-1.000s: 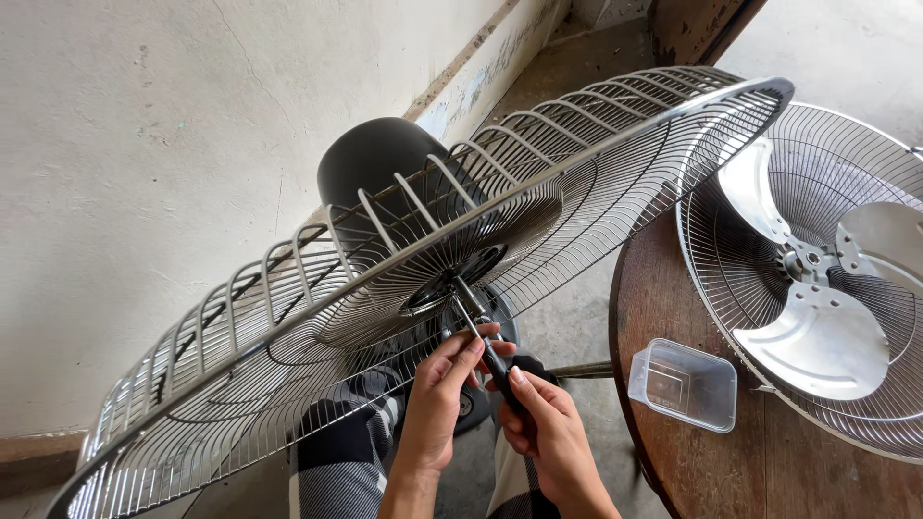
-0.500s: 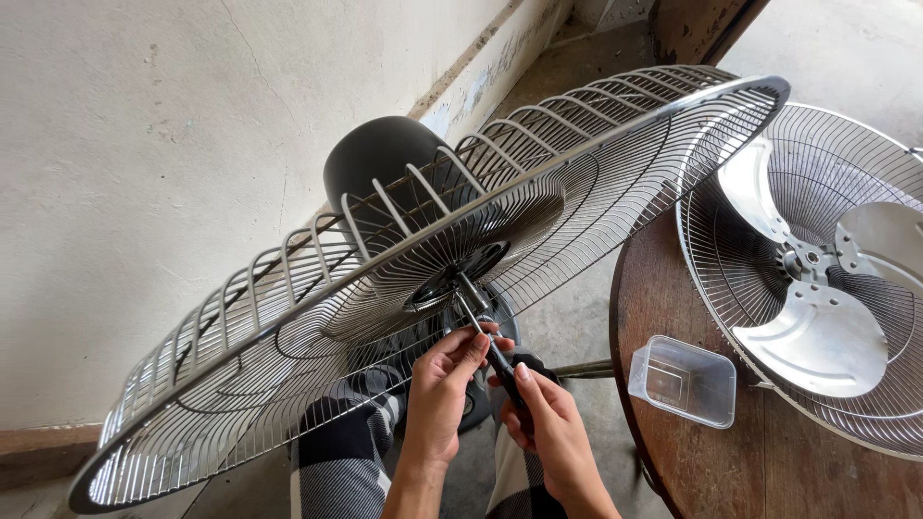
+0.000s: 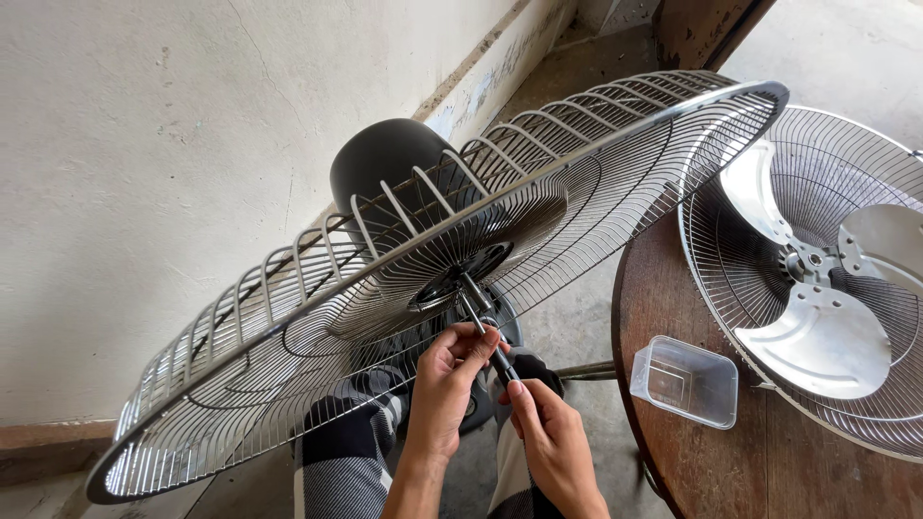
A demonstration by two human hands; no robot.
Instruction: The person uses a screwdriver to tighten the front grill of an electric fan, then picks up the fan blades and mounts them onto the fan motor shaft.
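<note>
Screwdriver (image 3: 488,338) in the middle of things: thin metal shaft angled up-left, tip at the hub (image 3: 460,285) of the big wire fan guard (image 3: 317,327), black handle low in the right hand (image 3: 538,432). Right hand closed round that handle, index finger laid along it. Left hand (image 3: 444,384) pinched together on the shaft just below the tip, thumb and fingertips steadying it. Guard tilted, low at lower left, high at upper right, w/ the black motor housing (image 3: 385,163) behind the wires near the wall (image 3: 144,144). Hub sits just above both hands; whether the tip is seated in a screw head, can't tell, too small. For doing it well, by judgement: keep shaft square to the fastener, not slanted w/ the guard's tilt; press in along the axis before turning so tip doesn't cam out; left fingers as guide only, light, clear of the wire spokes; turn from the right wrist in short strokes. Guard looks unsupported apart from the hub, so probably worth bracing vs. the lap (image 3: 346,452) below. To the right, round wooden table (image 3: 692,461) w/ a clear plastic tub (image 3: 685,382), handy for small parts, and a second guard (image 3: 827,192) w/ metal blades (image 3: 827,336) lying in it, well apart from the hands.
</note>
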